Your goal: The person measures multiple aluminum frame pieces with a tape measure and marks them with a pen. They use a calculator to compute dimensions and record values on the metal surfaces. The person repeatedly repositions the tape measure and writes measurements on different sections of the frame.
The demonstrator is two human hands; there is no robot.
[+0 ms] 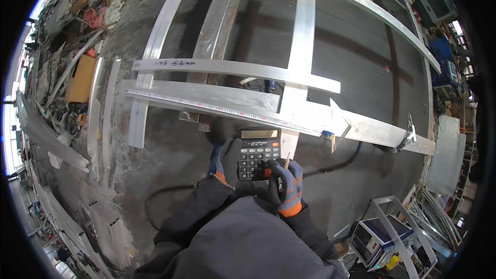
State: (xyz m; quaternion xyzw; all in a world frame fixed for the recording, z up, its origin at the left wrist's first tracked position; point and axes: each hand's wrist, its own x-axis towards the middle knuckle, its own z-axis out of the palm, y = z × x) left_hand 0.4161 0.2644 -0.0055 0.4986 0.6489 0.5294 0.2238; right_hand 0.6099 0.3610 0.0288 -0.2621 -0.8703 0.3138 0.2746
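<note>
A black desk calculator (259, 161) is in my left hand (230, 157), which wears a dark glove and grips its left side. My right hand (285, 182), in a grey and orange glove, is closed around a thin tan stick like a pencil (287, 161). Its fingers are over the lower right keys; whether one presses a key I cannot tell. Just beyond the calculator, an extended tape measure (222, 109) lies along a silver metal bar (206, 93). Its blue and yellow case (328, 135) is at the right end.
Silver metal bars form a frame (299, 36) ahead, one with handwriting. A clamp (408, 135) sits on a long bar at right. Scrap (67, 67) is piled at left. A dark hose (330, 168) crosses the floor. A machine box (380, 237) stands at lower right.
</note>
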